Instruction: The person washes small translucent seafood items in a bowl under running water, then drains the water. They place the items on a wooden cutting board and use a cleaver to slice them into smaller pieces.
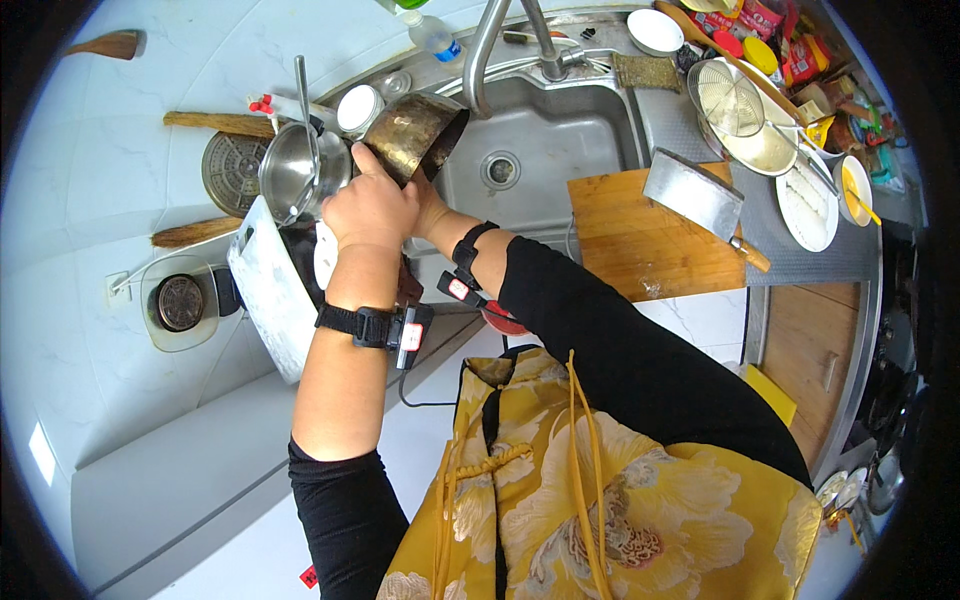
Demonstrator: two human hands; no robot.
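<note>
A browned, hammered metal pot is tilted on its side at the sink's left edge, its mouth turned towards the basin. My left hand grips it at the near side, index finger stretched along the outer wall. Partly hidden behind that, my right hand holds the pot near its lower rim. Whether a handle lies under my fingers cannot be seen. Just left of my hands stands a stainless steel pot with a long-handled ladle in it. The steel sink has a drain in its floor.
A curved faucet rises over the sink. On the right, a cleaver lies on a wooden cutting board overhanging the counter's front edge. Beyond are a wire strainer and a white plate. A white board leans at left.
</note>
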